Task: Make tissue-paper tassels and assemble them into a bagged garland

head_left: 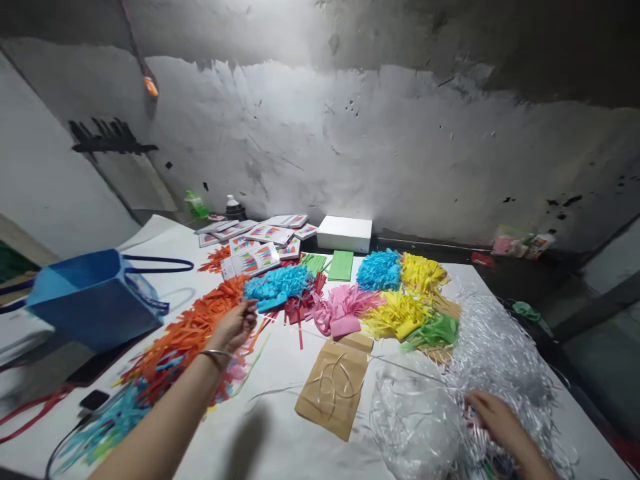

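Observation:
My left hand [239, 327], with a bangle at the wrist, is raised near the blue paper tassels [280, 285], fingers pinched together; what they hold, if anything, is too small to make out. My right hand [487, 410] is at the lower right, over a pile of clear shiny strips [505, 353], its fingers partly hidden. Between the hands lies a brown paper envelope [331, 390] with thin pale strands looped on it. Orange tassels [195, 327] lie beside and under my left forearm. Pink fringe [345, 308] and yellow fringe [400, 313] lie beyond the envelope.
A blue bag [95, 300] stands on the left. Printed cards [270, 233] and a white box [345, 233] are at the back near the wall. Green paper [341, 265] lies before the box. A clear plastic bundle [415, 420] sits at the front right of the white table [300, 460].

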A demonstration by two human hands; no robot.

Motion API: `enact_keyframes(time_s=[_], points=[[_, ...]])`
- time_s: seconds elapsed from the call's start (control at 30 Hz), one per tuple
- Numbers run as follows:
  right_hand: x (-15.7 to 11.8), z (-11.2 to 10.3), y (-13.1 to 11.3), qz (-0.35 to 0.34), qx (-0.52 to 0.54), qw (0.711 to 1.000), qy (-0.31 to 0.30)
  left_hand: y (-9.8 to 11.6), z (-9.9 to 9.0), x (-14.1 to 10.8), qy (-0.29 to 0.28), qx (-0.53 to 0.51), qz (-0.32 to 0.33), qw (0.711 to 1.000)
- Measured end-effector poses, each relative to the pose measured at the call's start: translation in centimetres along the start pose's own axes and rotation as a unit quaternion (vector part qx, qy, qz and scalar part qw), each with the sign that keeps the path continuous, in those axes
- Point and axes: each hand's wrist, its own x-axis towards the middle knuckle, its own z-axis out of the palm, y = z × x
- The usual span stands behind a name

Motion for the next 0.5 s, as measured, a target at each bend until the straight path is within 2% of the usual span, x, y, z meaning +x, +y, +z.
enact_keyframes(time_s=[0.07,0.1,0.13,0.17,0.2,0.23,0.27,0.3,0.37,0.4,0.43,0.5], points=[[0.6,-6.1,2.3,0.038,-0.062,0.995,0.065,1.9,-2.8,-0.4,0.051,-0.016,0.002,0.999],[1.0,-8.3,2.8,0.045,-0.09,0.99,0.103,2.3,-4.0,-0.8,0.07,-0.015,0.003,0.997],[1.3,-9.6,2.7,0.06,-0.117,0.979,0.156,2.4,-4.8,-1.4,0.085,-0.017,0.002,0.996],[1.6,-9.9,2.0,0.065,-0.135,0.969,0.198,2.0,-5.3,-2.2,0.097,-0.018,0.001,0.995],[1.8,-9.0,0.7,0.05,-0.143,0.965,0.216,1.3,-5.4,-3.1,0.103,-0.014,-0.003,0.995],[1.9,-6.9,-1.2,0.029,-0.144,0.965,0.217,0.3,-5.1,-4.1,0.1,-0.005,-0.008,0.995],[1.8,-3.7,-3.5,-0.057,-0.14,0.964,0.218,-1.0,-4.4,-5.2,0.089,0.006,-0.015,0.996],[1.5,0.3,-6.2,-0.165,-0.127,0.961,0.18,-2.4,-3.4,-6.4,0.061,0.028,-0.023,0.997],[0.3,9.7,-11.5,-0.278,-0.107,0.949,0.1,-5.4,-0.9,-8.6,-0.018,0.055,-0.045,0.997],[-0.5,14.5,-13.9,-0.346,-0.066,0.936,0.01,-6.8,0.2,-9.6,-0.054,0.051,-0.056,0.996],[-1.4,18.8,-15.9,-0.381,-0.029,0.921,-0.079,-7.9,1.1,-10.5,-0.096,0.045,-0.077,0.991],[-3.0,25.8,-18.6,-0.35,0.067,0.914,-0.195,-9.4,1.6,-11.3,-0.146,0.022,-0.104,0.984]])
